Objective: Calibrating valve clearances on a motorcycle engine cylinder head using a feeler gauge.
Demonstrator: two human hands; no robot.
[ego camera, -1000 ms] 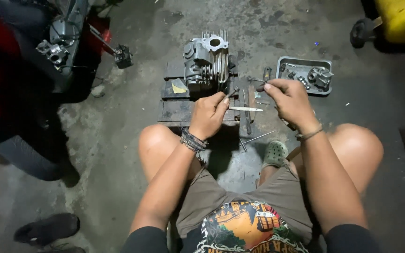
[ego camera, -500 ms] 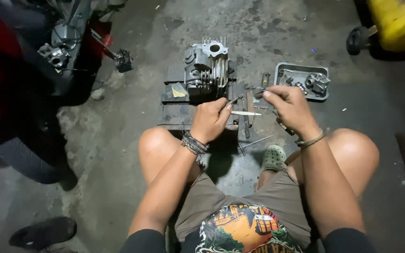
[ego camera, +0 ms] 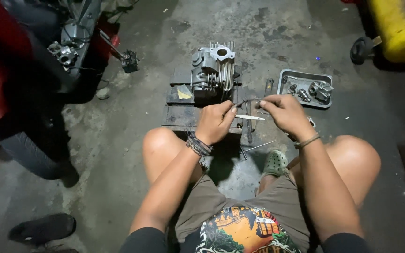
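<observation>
Both hands pinch one thin metal part (ego camera: pixel 245 101) between fingertips, the left hand (ego camera: pixel 215 122) at its near end and the right hand (ego camera: pixel 283 113) at the other, just in front of a finned engine cylinder (ego camera: pixel 213 70) on a dark metal block (ego camera: pixel 178 115). A grey tray (ego camera: pixel 304 77) of small parts sits to the right on stained concrete floor (ego camera: pixel 118 150); a yellow tank (ego camera: pixel 404 28) stands far right, a red motorcycle (ego camera: pixel 5 70) left.
</observation>
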